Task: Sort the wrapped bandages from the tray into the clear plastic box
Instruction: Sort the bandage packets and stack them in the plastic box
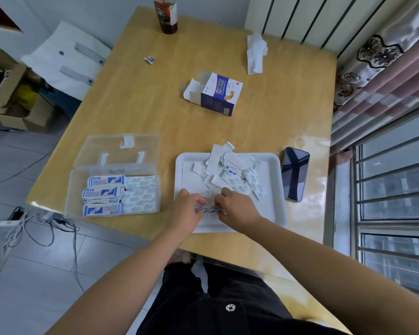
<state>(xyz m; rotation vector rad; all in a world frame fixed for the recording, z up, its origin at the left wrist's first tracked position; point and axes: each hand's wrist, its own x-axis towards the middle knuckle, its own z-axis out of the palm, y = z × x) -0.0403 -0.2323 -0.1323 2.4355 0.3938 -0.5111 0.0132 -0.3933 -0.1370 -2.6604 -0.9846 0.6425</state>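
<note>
While the left hand (188, 209) and right hand (235, 209) pinch a stack of bandages (209, 209) (edges uneven) over the tray (276, 189), a loose grip could spill them.

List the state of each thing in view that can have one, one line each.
Clear plastic box: lid open, partly filled.
Tray: still holds bandages.
Cardboard box: flaps open.
Phone: screen dark.
Left hand: shut on small stack of bandages.
Right hand: shut on the same stack.
</note>
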